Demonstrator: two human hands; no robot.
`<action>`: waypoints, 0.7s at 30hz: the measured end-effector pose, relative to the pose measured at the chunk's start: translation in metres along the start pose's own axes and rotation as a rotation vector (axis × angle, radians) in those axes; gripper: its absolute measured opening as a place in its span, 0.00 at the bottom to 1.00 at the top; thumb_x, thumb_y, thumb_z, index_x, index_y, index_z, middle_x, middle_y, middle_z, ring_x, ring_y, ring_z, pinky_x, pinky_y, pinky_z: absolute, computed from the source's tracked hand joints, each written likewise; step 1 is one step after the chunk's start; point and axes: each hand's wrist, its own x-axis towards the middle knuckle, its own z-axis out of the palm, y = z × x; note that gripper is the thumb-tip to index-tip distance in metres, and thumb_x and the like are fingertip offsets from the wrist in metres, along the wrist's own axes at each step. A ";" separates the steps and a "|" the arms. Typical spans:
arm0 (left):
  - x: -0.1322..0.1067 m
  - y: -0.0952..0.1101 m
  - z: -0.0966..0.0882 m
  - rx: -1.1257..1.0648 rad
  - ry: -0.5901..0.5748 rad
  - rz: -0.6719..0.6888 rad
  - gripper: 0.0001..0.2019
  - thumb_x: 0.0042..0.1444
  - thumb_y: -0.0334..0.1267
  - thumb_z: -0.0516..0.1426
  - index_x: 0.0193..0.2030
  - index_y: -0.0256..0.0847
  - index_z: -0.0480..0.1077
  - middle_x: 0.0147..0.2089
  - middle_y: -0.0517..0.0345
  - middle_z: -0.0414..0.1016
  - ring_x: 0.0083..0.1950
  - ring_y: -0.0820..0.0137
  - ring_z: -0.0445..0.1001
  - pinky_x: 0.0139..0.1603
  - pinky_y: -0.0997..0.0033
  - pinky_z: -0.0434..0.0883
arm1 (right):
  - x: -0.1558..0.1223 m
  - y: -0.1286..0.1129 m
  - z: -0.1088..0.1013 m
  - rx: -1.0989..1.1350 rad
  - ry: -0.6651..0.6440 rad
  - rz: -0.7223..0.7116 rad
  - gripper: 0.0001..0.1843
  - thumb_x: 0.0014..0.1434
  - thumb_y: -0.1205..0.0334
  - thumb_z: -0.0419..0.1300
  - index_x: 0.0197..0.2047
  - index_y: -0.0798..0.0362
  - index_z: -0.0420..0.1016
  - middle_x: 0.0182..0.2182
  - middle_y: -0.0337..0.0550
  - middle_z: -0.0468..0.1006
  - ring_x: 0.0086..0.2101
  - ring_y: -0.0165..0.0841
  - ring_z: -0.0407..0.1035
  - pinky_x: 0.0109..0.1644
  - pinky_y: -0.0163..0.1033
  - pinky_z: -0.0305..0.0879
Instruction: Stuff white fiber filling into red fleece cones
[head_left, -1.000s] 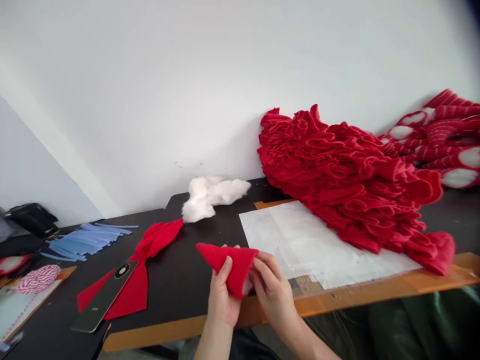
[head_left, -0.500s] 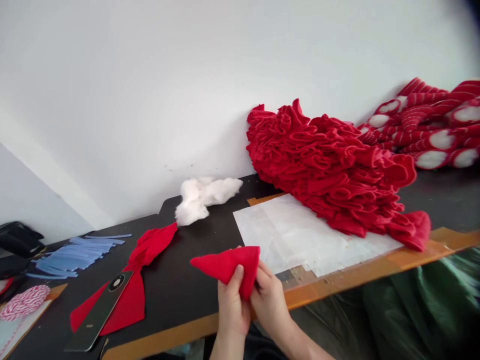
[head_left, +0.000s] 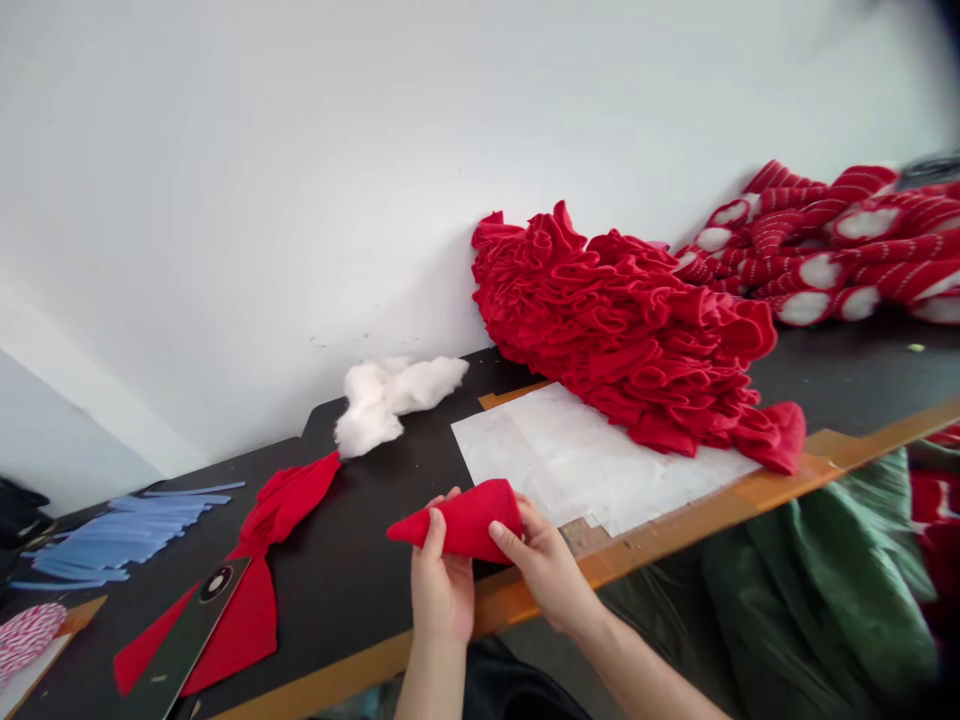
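A small red fabric cone [head_left: 478,515] lies sideways between my hands above the table's front edge, its tip pointing left. My left hand [head_left: 441,570] grips it from below near the tapered end, thumb on the front. At the wide end my right hand [head_left: 544,560] holds the rim, with its thumb pressed on the near side and the other fingers behind. The inside of the cone is turned away from me. Beyond the hands, a clump of white stuffing [head_left: 390,395] rests on the dark table [head_left: 345,560].
A large heap of red fabric pieces [head_left: 622,330] sits on white paper [head_left: 525,430]. Striped red stuffed tubes [head_left: 825,240] are stacked at right. On the left are a phone [head_left: 191,630] on red cloth [head_left: 259,610], blue strips [head_left: 112,540] and red-white twine [head_left: 30,635]. Green sacks [head_left: 840,570] hang below.
My left hand has shifted toward the cone's tip. The right hand's thumb has come round to the front of the wide end. The view has turned slightly right.
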 end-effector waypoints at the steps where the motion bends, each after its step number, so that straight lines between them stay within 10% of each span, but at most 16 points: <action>1: 0.003 0.004 0.001 0.020 0.038 0.005 0.07 0.56 0.37 0.58 0.41 0.40 0.71 0.47 0.49 0.77 0.46 0.63 0.76 0.45 0.64 0.74 | 0.001 -0.001 -0.003 0.088 -0.033 0.053 0.19 0.55 0.50 0.62 0.47 0.50 0.75 0.47 0.48 0.75 0.48 0.42 0.70 0.54 0.50 0.67; 8: 0.011 0.009 0.002 -0.119 0.065 -0.050 0.11 0.60 0.43 0.52 0.41 0.41 0.72 0.48 0.51 0.77 0.48 0.64 0.76 0.49 0.61 0.73 | -0.005 -0.005 -0.012 0.187 0.121 0.052 0.15 0.50 0.50 0.66 0.34 0.52 0.73 0.46 0.47 0.75 0.43 0.40 0.72 0.44 0.44 0.71; 21: -0.004 -0.016 -0.003 -0.117 -0.010 -0.217 0.14 0.58 0.35 0.55 0.51 0.36 0.70 0.37 0.49 0.79 0.42 0.65 0.78 0.51 0.67 0.72 | -0.020 0.010 0.009 -0.483 0.135 -0.296 0.12 0.52 0.73 0.53 0.36 0.49 0.73 0.36 0.43 0.69 0.38 0.35 0.67 0.43 0.41 0.69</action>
